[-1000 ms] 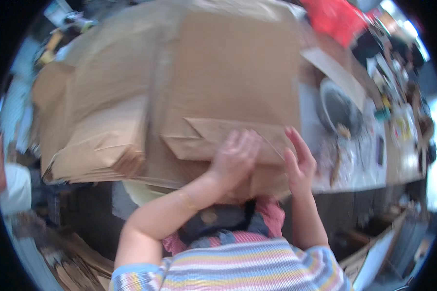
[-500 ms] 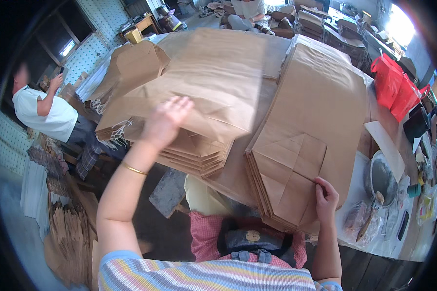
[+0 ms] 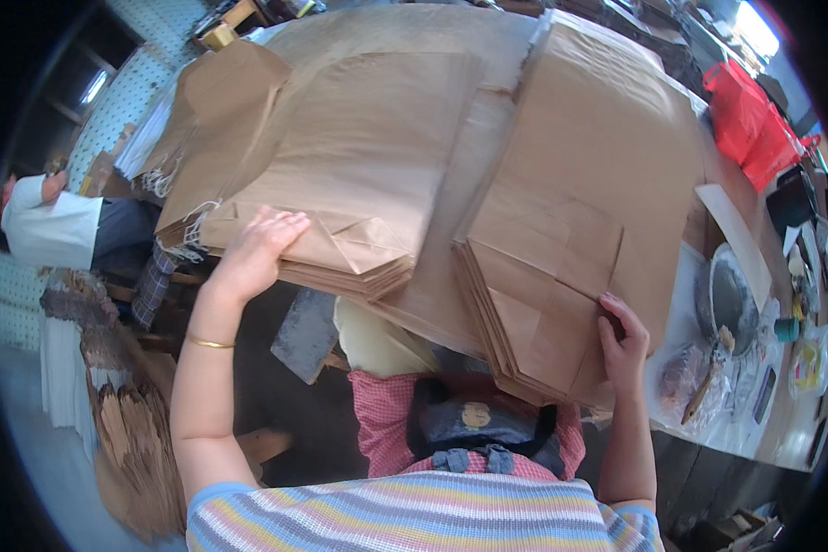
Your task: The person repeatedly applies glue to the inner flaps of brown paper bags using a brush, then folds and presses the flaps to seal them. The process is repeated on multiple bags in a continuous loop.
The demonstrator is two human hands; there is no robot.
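Two piles of brown paper bags lie before me. My left hand (image 3: pixel 265 248) rests with its fingers out flat on the near folded end of the left pile (image 3: pixel 368 138); it grips nothing. At the right pile (image 3: pixel 607 147), my right hand (image 3: pixel 624 342) has its thumb and forefinger bent around the edge of the top bag's folded bottom flap (image 3: pixel 561 285). Several layered folds show along both piles' near ends. Farther left lie more paper bags (image 3: pixel 235 87), with white string handles (image 3: pixel 193 230) hanging at the table's side.
Right of the piles are a metal basin (image 3: pixel 729 299), a brush (image 3: pixel 708 377) on plastic, and red bags (image 3: pixel 750 124). A person in a white top (image 3: pixel 51 221) is at the far left. Torn brown paper (image 3: pixel 138 442) is heaped at lower left; a board (image 3: pixel 305 336) shows below the table.
The raised top bag has come down flat on the left pile. My left hand has moved left and nearer me; my right hand stays at the flap. The view has tilted downward.
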